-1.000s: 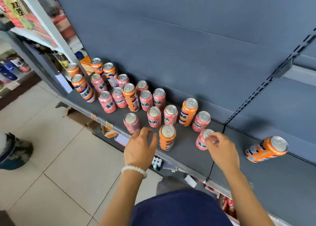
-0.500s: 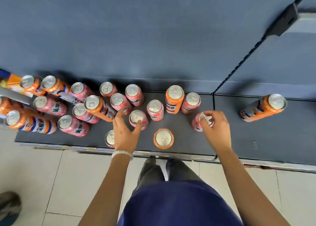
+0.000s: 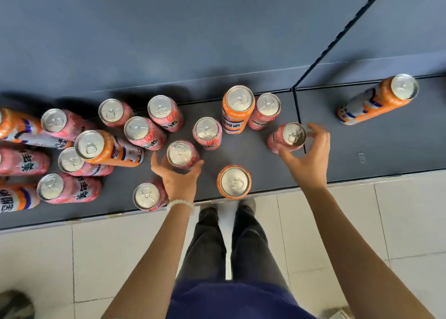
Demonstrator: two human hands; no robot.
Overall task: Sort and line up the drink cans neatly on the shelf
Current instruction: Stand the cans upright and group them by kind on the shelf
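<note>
Pink and orange drink cans stand scattered on a dark grey shelf (image 3: pixel 251 149). My left hand (image 3: pixel 179 182) reaches in with spread fingers on either side of a pink can (image 3: pixel 179 153), thumb by its right side. My right hand (image 3: pixel 310 156) is cupped loosely around another pink can (image 3: pixel 293 134) near the shelf divider (image 3: pixel 298 115), with its fingers a little off the can. An orange can (image 3: pixel 234 182) stands at the front edge between my hands. One tall orange can (image 3: pixel 239 101) stands at the back, and a lone orange can (image 3: pixel 379 100) stands on the right section.
A crowded cluster of pink and orange cans (image 3: pixel 89 147) fills the left of the shelf. One pink can (image 3: pixel 146 196) stands at the front edge beside my left wrist. The grey back panel (image 3: pixel 193 40) rises behind. Below lies a tiled floor (image 3: pixel 410 222).
The view has swung to look straight down. My left hand moved forward around a pink can. My right hand's fingers loosened from the top of the pink can by the divider.
</note>
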